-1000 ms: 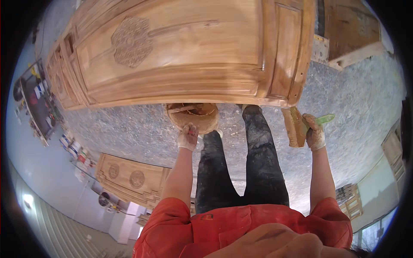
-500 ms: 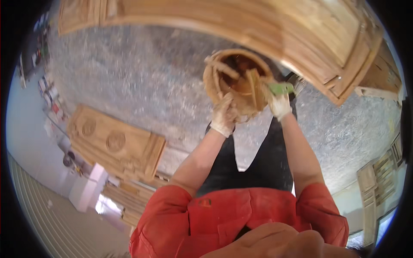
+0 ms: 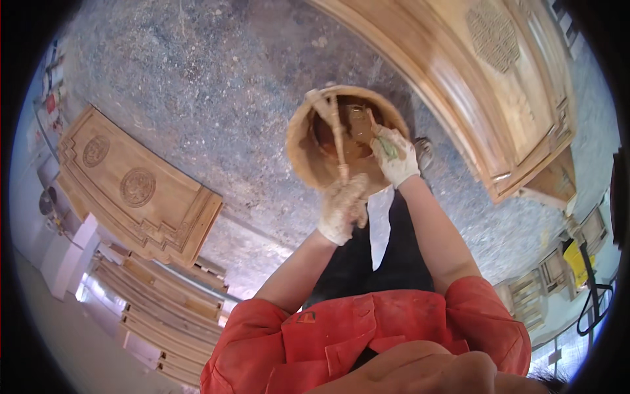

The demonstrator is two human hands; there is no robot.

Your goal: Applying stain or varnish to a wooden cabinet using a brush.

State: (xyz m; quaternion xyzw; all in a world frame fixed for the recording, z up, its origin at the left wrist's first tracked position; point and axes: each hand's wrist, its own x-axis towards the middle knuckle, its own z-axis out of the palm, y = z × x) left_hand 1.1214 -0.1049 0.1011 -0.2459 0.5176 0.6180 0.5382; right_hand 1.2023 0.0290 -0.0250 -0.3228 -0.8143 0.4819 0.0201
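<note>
A round, tan-crusted bucket (image 3: 303,157) holds brown liquid (image 3: 354,141) between my hands. My left hand (image 3: 344,207), in a stained white glove, is closed at the near rim around a long, tan-coated stick (image 3: 339,141) that crosses the bucket's opening to the far rim. What kind of tool the stick belongs to is unclear. At the right rim my right hand (image 3: 399,157), also gloved, grips a green object (image 3: 388,147). A thin tan piece (image 3: 372,119) juts from that hand over the liquid. The fingers partly hide the green object, so its kind does not show.
A large carved wooden panel (image 3: 453,85) curves past the bucket at the upper right. Another panel (image 3: 141,187) with round carvings lies at the left. Several long wooden pieces (image 3: 170,308) are stacked below it. The floor (image 3: 216,85) is mottled grey.
The left hand has dropped back toward me. The right hand has moved inward over the bucket, and the green object now sits inside its grip. The view has shifted, showing more of the right panel.
</note>
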